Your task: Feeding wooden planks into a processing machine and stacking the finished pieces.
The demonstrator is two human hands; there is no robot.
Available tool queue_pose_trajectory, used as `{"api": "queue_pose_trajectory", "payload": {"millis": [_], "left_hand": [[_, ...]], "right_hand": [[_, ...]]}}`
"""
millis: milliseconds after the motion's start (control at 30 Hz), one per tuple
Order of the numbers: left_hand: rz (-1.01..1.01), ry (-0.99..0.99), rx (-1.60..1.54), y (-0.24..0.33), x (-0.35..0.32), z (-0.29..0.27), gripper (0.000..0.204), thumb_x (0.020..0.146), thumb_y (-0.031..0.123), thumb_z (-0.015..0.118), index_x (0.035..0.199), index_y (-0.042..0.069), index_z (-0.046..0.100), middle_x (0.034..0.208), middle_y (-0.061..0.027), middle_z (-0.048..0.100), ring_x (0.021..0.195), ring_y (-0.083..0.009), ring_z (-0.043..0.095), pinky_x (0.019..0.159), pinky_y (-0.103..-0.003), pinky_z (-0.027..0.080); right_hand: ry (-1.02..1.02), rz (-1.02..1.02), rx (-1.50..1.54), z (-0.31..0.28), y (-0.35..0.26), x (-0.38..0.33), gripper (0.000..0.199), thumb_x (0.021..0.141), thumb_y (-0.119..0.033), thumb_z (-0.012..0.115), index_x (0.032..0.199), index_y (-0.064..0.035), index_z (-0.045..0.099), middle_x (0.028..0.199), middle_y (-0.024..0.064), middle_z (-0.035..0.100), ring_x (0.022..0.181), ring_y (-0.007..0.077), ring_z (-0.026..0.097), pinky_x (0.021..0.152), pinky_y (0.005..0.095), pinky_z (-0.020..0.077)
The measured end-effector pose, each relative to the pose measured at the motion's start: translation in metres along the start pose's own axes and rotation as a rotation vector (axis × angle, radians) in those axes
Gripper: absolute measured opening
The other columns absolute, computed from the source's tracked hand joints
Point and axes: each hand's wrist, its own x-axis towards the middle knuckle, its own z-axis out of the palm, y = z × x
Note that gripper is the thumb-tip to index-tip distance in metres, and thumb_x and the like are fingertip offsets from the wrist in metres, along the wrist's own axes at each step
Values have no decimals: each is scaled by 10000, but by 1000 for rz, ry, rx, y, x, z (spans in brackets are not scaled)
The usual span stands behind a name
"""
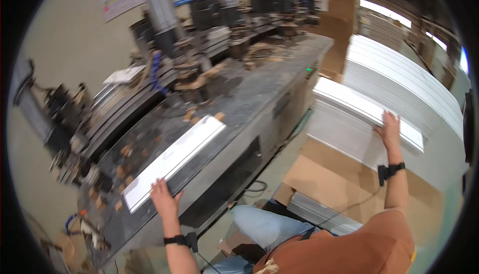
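Note:
A long white board (174, 161) lies along the front of the dark machine table (234, 107). At its near end my left hand (163, 199) is open, with fingertips resting on the board's edge and the thumb held apart. Off to the right, another white board (349, 99) lies on top of a stack of similar boards. My right hand (389, 130) reaches across this board toward its near end, fingers over the far edge and thumb at the near side. The underside of that grip is hidden.
Upright machine heads (187, 69) line the table's back, with small wood scraps (192, 114) scattered below them. Cardboard (329, 174) lies in front of the board stack. More white boards (399, 74) are piled at the far right. A cable (257, 186) loops on the floor.

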Motion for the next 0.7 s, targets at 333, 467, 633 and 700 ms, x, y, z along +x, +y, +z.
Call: {"api": "queue_pose_trajectory", "payload": {"millis": [333,467,633,700], "left_hand": [[-49,-9,-12,12,-4,-8,922,643,411,810,1394,90,383,1418,-149,393,1340,-376,312,1105,-523,239],[-70,-13,44,10,-5,-4,946,640,460,798,1405,96,378,1411,-139,396,1342,-365,309,1102,-528,236],[-87,87,71,18,-14,-12,753,672,410,774,1264,52,478,1376,-135,420,1332,-345,329,1108,-542,224],[52,212,122,14,-30,-13,504,709,276,730,1103,41,522,1290,-127,496,1302,-316,381,1110,-540,234]], "right_hand": [[261,-428,344,-10,-129,4,385,685,77,575,1028,-84,644,1033,101,678,985,296,641,859,379,520],[198,-699,615,-45,-237,23,334,708,33,589,1005,-104,655,981,83,686,931,275,650,784,372,528],[123,-1018,861,-63,-375,29,282,749,-32,614,1012,-128,646,905,58,684,835,250,649,687,362,525],[130,-1125,963,-70,-423,22,272,753,-55,635,1012,-136,641,867,57,679,794,253,647,652,369,517]]}}
